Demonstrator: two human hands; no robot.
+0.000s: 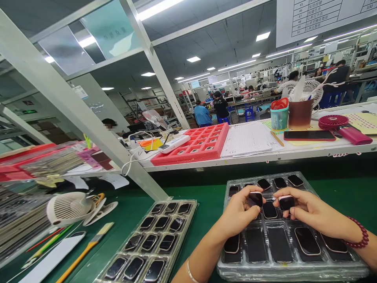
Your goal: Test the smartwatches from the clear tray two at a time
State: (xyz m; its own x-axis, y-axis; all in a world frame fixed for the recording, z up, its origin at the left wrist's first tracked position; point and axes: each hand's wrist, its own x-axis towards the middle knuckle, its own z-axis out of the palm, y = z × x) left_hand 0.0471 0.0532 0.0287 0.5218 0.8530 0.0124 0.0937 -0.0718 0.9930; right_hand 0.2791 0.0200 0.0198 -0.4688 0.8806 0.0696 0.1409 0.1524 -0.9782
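Observation:
My left hand pinches a small black watch case between thumb and fingers. My right hand, with a red bead bracelet on its wrist, holds a second watch case the same way. Both hands hover over a clear plastic tray on the green bench. Several of its pockets hold dark watch cases and others are empty. A second clear tray, full of watch cases, lies to the left of my left forearm.
A white fan, a brush and pencils lie at the left. On the raised shelf behind stand a red compartment tray, papers, a phone, cups and a pink fan. A slanted white frame post crosses the left. Other workers sit far behind.

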